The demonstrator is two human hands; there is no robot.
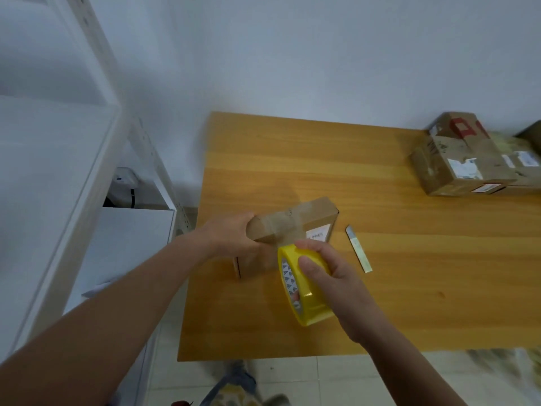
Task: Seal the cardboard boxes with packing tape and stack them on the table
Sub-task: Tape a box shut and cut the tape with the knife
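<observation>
A small flat cardboard box (295, 222) stands tilted on its edge on the wooden table (409, 273), with a band of clear tape running across its top. My left hand (231, 235) grips the box's left end. My right hand (325, 273) holds a yellow roll of packing tape (304, 300) against the box's near side, fingers curled over the roll. Two larger cardboard boxes (465, 159) with labels and old tape lie stacked at the table's far right.
A small utility knife (358, 249) lies on the table just right of the small box. A white shelf unit (73, 171) stands left of the table, with a white box (131, 238) on a lower shelf. Tiled floor shows below the table's near edge.
</observation>
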